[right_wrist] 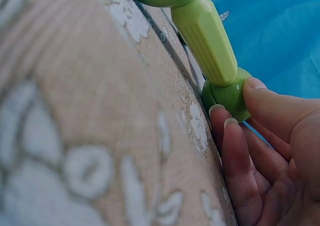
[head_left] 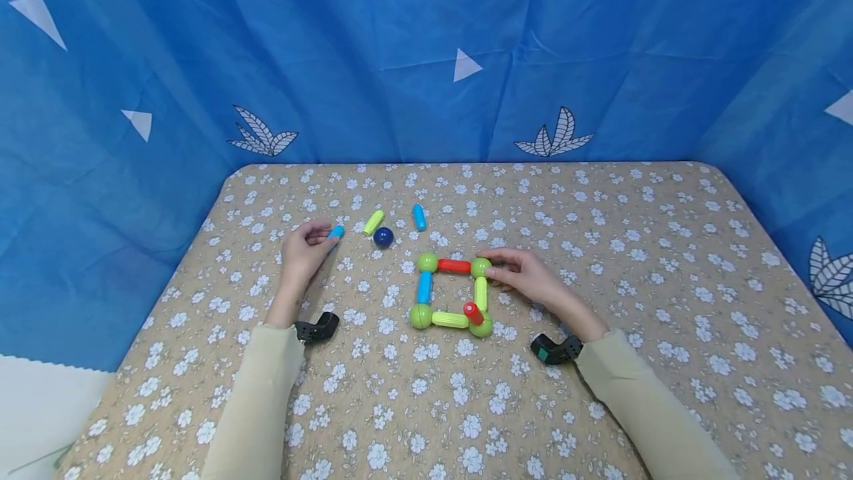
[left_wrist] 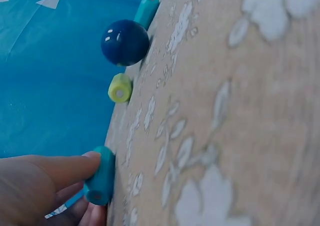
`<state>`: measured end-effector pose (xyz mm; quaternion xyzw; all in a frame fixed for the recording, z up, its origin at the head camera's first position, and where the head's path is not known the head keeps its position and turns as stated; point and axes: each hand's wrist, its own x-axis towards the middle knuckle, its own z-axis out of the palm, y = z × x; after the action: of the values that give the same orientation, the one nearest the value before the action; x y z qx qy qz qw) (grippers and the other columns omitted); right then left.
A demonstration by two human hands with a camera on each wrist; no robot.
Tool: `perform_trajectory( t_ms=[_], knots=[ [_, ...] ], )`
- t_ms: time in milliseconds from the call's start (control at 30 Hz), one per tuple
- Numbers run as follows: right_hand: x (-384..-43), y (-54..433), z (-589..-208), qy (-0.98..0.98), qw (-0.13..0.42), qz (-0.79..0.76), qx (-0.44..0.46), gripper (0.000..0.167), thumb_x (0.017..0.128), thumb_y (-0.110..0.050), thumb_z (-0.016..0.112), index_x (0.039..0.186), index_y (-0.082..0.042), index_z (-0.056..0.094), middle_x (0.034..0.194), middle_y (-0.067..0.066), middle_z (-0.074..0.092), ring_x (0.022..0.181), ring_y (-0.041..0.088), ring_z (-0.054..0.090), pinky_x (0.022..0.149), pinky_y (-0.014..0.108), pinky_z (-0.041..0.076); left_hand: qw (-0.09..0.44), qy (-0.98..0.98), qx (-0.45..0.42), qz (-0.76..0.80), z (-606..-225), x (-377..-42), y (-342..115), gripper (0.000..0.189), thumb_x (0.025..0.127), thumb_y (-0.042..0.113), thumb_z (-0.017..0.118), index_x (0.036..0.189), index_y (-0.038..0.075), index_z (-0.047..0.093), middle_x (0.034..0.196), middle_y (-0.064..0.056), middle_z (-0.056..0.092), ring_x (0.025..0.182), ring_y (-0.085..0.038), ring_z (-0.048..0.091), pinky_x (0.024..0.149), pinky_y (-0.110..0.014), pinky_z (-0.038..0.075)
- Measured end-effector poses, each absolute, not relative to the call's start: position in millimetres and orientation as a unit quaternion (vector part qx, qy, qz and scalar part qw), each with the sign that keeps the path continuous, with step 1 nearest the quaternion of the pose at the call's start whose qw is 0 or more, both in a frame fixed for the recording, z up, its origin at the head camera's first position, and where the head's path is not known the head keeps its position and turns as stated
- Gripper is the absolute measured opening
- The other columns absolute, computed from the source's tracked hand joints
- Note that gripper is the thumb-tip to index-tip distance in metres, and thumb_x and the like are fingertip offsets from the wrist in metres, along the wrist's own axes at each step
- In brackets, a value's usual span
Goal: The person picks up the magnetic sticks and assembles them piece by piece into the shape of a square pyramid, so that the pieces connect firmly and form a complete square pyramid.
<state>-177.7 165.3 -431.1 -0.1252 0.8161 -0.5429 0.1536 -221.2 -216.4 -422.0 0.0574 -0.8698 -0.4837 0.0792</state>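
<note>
My left hand [head_left: 305, 249] pinches a blue magnetic rod [left_wrist: 101, 178] between thumb and fingers, down at the cloth on the left. My right hand [head_left: 526, 274] holds the green ball [right_wrist: 231, 98] at the far right corner of a square frame, thumb on one side and fingertips on the other. The square joins green balls with a red rod [head_left: 455, 266] at the back, a blue rod [head_left: 424, 288] on the left, and yellow-green rods [head_left: 449, 319] at the front and right. From the near right ball [head_left: 481, 327] another red rod [head_left: 473, 312] sticks up.
Between the left hand and the frame lie a dark blue ball [head_left: 383, 237] and a loose yellow-green rod [head_left: 373, 222]. Another blue rod [head_left: 419, 217] lies behind the frame. A flowered cloth [head_left: 600, 406] covers the table, with a blue curtain [head_left: 400, 95] behind it.
</note>
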Motion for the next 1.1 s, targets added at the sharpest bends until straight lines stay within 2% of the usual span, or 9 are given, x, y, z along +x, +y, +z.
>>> perform_trajectory(
  t_ms=[167, 300, 400, 633, 733, 900, 1100],
  knots=[
    [-177.6, 165.2, -430.9, 0.813, 0.159, -0.547, -0.12, 0.037, 0.092, -0.016, 0.061, 0.128, -0.006, 0.057, 0.1, 0.009, 0.064, 0.076, 0.022, 0.06, 0.061, 0.031, 0.052, 0.056, -0.921, 0.027, -0.384, -414.6, -214.7, -220.8, 0.033, 0.087, 0.014, 0.069, 0.112, -0.006, 0.063, 0.098, -0.019, 0.063, 0.088, -0.03, 0.059, 0.076, -0.036, 0.049],
    [-177.3, 165.2, -429.7, 0.812, 0.162, -0.548, -0.114, 0.037, 0.092, -0.018, 0.062, 0.127, -0.007, 0.058, 0.1, 0.009, 0.063, 0.077, 0.022, 0.06, 0.061, 0.031, 0.052, 0.03, -0.946, 0.009, -0.323, -408.1, -208.4, -225.1, 0.033, 0.085, 0.015, 0.07, 0.11, -0.007, 0.064, 0.096, -0.021, 0.062, 0.085, -0.032, 0.057, 0.073, -0.043, 0.047],
    [-176.8, 164.8, -428.9, 0.812, 0.161, -0.549, -0.116, 0.037, 0.092, -0.018, 0.062, 0.127, -0.007, 0.058, 0.102, 0.009, 0.063, 0.078, 0.021, 0.061, 0.062, 0.032, 0.052, 0.01, -0.942, 0.009, -0.334, -405.8, -202.8, -227.3, 0.033, 0.086, 0.015, 0.069, 0.11, -0.007, 0.064, 0.1, -0.02, 0.061, 0.088, -0.031, 0.057, 0.075, -0.041, 0.048],
    [-176.8, 163.5, -427.6, 0.816, 0.157, -0.545, -0.115, 0.036, 0.092, -0.017, 0.062, 0.127, -0.008, 0.059, 0.101, 0.008, 0.063, 0.077, 0.022, 0.06, 0.062, 0.032, 0.052, -0.062, -0.879, 0.007, -0.472, -403.1, -186.8, -226.4, 0.041, 0.09, 0.019, 0.065, 0.121, -0.005, 0.055, 0.11, -0.018, 0.058, 0.094, -0.027, 0.057, 0.069, -0.028, 0.05],
    [-176.8, 163.4, -426.8, 0.818, 0.153, -0.543, -0.115, 0.035, 0.092, -0.017, 0.062, 0.126, -0.008, 0.059, 0.1, 0.008, 0.063, 0.077, 0.022, 0.06, 0.062, 0.031, 0.052, -0.082, -0.85, -0.017, -0.52, -401.2, -179.9, -221.9, 0.043, 0.09, 0.019, 0.065, 0.123, -0.006, 0.052, 0.112, -0.02, 0.057, 0.097, -0.025, 0.057, 0.075, -0.025, 0.05],
    [-176.6, 163.4, -427.0, 0.818, 0.15, -0.542, -0.117, 0.035, 0.092, -0.017, 0.062, 0.126, -0.008, 0.06, 0.1, 0.008, 0.063, 0.076, 0.022, 0.061, 0.061, 0.031, 0.052, -0.113, -0.81, -0.061, -0.573, -401.6, -172.1, -208.8, 0.041, 0.091, 0.013, 0.063, 0.122, -0.01, 0.051, 0.112, -0.022, 0.058, 0.098, -0.024, 0.059, 0.083, -0.026, 0.049],
    [-176.4, 163.7, -428.1, 0.817, 0.15, -0.544, -0.116, 0.035, 0.092, -0.017, 0.062, 0.126, -0.008, 0.06, 0.099, 0.008, 0.063, 0.076, 0.022, 0.06, 0.061, 0.031, 0.052, -0.166, -0.758, -0.089, -0.625, -403.3, -164.0, -187.6, 0.044, 0.087, 0.002, 0.064, 0.126, -0.011, 0.047, 0.11, -0.019, 0.059, 0.093, -0.018, 0.061, 0.082, -0.03, 0.05]
  ],
)
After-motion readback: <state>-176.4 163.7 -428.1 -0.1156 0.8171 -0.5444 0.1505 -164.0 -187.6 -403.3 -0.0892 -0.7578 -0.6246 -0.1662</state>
